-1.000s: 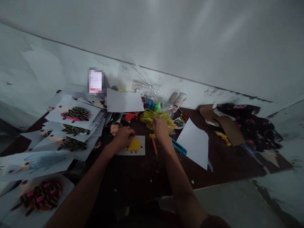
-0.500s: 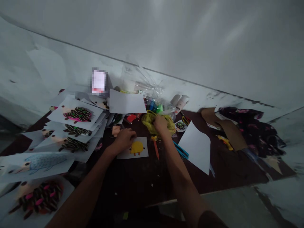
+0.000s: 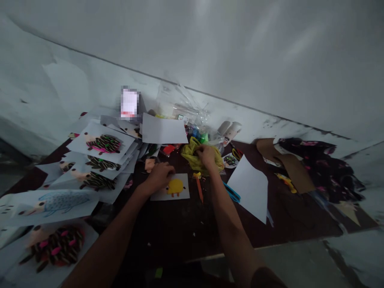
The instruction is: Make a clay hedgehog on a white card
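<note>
While the left hand point(image 3: 160, 176) rests over the near-left card point(image 3: 184, 193), the right hand point(image 3: 207, 156) reaches into the yellow bag point(image 3: 191, 155) beyond it.
Left fingers curl loosely at the card's edge, right fingers bend close together; whether either grips anything cannot be told; the card's yellow figure point(image 3: 176, 185) already has legs and dark dots, its left end hidden; decorated sheets point(image 3: 126, 145) lie left, a blank sheet point(image 3: 249, 188) right; what remains unfinished is unclear.

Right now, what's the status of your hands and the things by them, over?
Left hand at upper left of yellow-animal card. Right hand at crumpled yellow bag. Possible snag: orange stick between card and right forearm.
</note>
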The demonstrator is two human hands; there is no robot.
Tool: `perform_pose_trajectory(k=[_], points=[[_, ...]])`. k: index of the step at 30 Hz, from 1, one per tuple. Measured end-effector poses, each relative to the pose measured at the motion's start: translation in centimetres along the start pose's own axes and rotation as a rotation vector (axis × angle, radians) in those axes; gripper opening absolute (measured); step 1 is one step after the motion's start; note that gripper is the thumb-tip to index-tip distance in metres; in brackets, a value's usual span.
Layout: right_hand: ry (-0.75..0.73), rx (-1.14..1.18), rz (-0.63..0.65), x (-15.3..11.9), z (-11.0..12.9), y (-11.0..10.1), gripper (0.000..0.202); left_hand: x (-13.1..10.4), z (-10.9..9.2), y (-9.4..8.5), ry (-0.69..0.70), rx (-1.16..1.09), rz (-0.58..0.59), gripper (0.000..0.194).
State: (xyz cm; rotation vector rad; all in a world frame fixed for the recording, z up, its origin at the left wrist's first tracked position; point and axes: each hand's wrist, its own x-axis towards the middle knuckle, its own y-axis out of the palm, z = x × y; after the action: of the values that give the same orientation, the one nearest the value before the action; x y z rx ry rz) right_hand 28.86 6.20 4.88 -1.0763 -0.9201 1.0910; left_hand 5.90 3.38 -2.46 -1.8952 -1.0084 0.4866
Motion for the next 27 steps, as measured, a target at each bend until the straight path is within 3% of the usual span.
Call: perform_pose_trajectory(k=[5,7,9,12,16,27], points=[[-0.059,0.342,-0.159,0.2,0.5,-0.6,0.019,0.0,-0.1,0.0,-0.005,-0.012,-0.011,0.025],[-0.113,0.463,-0.139,-0.1,1.7,0.2,0.017,0.0,-0.1,0.0,-0.013,-0.009,-0.016,0.026],[-0.176,0.529,-0.016,-0.6,3.1,1.4,0.018,0.0,-0.1,0.1,-0.014,-0.004,-0.02,0.026],[-0.261,0.429,0.141,-1.5,4.4,3.2,0.018,0.0,-0.1,0.0,-0.007,0.005,-0.018,0.027],[-0.272,0.277,0.181,-2.6,3.8,4.0,0.035,-0.1,-0.1,-0.2,-0.001,0.015,-0.004,0.03],[-0.091,0.365,-0.011,-3.8,1.5,4.7,0.024,0.0,-0.1,-0.2,-0.016,0.002,0.005,0.028]])
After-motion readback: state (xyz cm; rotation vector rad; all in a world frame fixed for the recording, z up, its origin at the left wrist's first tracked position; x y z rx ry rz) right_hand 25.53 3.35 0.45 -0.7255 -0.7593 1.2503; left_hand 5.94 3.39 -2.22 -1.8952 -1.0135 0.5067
